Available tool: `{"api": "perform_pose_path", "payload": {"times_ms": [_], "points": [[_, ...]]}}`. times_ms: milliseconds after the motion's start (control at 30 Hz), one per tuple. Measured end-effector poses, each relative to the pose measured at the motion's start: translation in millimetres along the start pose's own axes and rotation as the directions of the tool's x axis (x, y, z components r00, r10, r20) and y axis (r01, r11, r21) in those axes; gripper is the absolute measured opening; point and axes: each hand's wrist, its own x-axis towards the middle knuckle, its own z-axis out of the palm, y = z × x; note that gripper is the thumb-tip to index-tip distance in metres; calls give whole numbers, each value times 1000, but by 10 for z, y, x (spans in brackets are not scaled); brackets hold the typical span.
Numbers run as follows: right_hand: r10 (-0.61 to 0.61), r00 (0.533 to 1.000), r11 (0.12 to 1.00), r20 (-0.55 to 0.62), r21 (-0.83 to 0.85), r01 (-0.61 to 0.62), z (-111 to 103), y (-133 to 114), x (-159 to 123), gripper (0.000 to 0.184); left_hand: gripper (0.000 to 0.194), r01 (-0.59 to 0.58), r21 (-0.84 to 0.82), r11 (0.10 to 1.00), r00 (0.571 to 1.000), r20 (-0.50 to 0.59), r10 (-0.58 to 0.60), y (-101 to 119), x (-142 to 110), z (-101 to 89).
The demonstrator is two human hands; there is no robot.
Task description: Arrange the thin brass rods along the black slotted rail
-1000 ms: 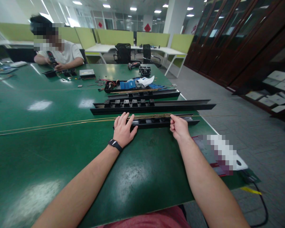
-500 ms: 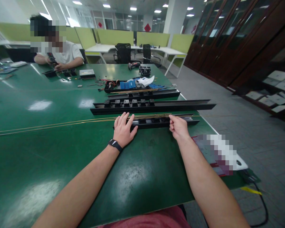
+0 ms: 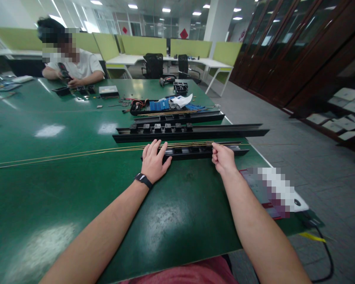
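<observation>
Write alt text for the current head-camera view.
A person's left hand lies spread across thin gold rods and a black channel while the right hand appears to pinch the rods. Two more black channels lie beyond on the green table, with a co-worker at its far side.

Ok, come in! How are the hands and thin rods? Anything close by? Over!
Left hand open, laid across thin rods and near black rail. Right hand closed, pinching at the rods. Second black rail just beyond.
</observation>
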Motion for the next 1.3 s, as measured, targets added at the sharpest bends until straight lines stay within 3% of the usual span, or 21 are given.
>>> {"api": "perform_pose_path", "payload": {"times_ms": [1300], "points": [[-14, 1000, 1000, -8, 11, 14, -7, 11, 6, 34, 59, 11, -1, 1000, 1000, 2, -11, 6, 0, 2]]}}
